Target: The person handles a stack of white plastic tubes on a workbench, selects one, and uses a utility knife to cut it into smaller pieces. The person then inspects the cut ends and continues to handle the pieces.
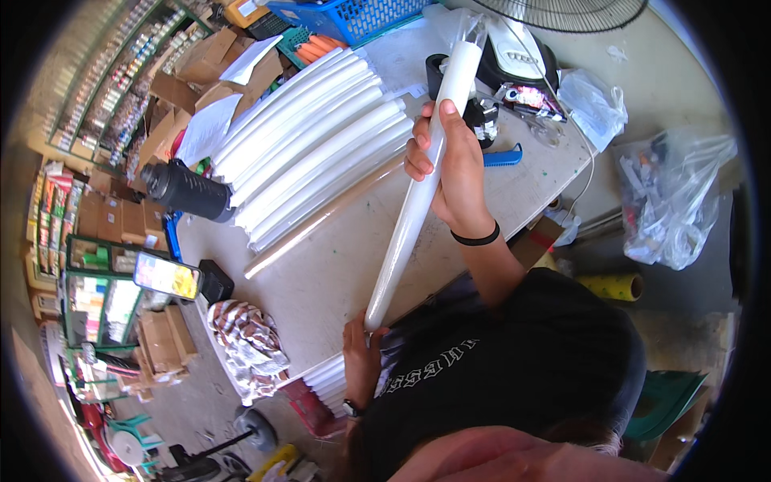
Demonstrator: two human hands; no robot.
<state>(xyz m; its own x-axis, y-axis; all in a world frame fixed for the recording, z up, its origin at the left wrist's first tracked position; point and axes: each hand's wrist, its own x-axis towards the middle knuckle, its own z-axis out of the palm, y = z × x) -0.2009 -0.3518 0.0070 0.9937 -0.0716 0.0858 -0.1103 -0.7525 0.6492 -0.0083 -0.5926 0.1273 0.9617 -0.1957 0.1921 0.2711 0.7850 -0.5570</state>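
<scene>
My right hand (455, 159), with a black band at the wrist, is wrapped around the upper part of a long white roll (406, 223) in clear plastic film. Loose clear film sticks out past the roll's far end. At the near end, by the table edge, the fingers and thumb of my left hand (362, 349) hold the roll; a watch is on that wrist. The roll slants over the table (313, 301). Several similar white wrapped rolls (319, 132) lie side by side to the left, with a thin brownish, shiny roll or tube (319, 220) along their near side.
A black bottle (190, 191) lies against the rolls. A crumpled cloth (250, 349) and a phone (167, 275) are at the left. Beyond are a blue basket (361, 21), a blue-handled tool (503, 156), a black tape roll (435, 73) and a fan (566, 12). A plastic bag (671, 199) hangs right.
</scene>
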